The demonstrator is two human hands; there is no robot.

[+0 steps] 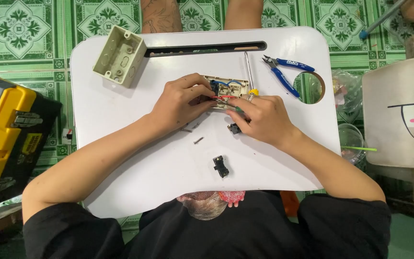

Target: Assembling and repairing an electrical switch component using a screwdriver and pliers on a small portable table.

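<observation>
Both my hands meet over a cream switch plate (233, 85) that lies back-up on the white lap table (135, 158), with blue and red wires showing in it. My left hand (180, 103) pinches the plate's left side and the wires. My right hand (262, 117) grips a thin green-handled tool whose tip points at the plate. A screwdriver (248, 72) with a yellow handle end lies just beyond my right hand.
A cream wall box (120, 55) sits at the table's far left corner. Blue-handled cutters (287, 72) lie at the far right by a round hole. Small black parts (221, 166) and loose screws (198, 140) lie near me. A yellow toolbox (1, 139) stands at left.
</observation>
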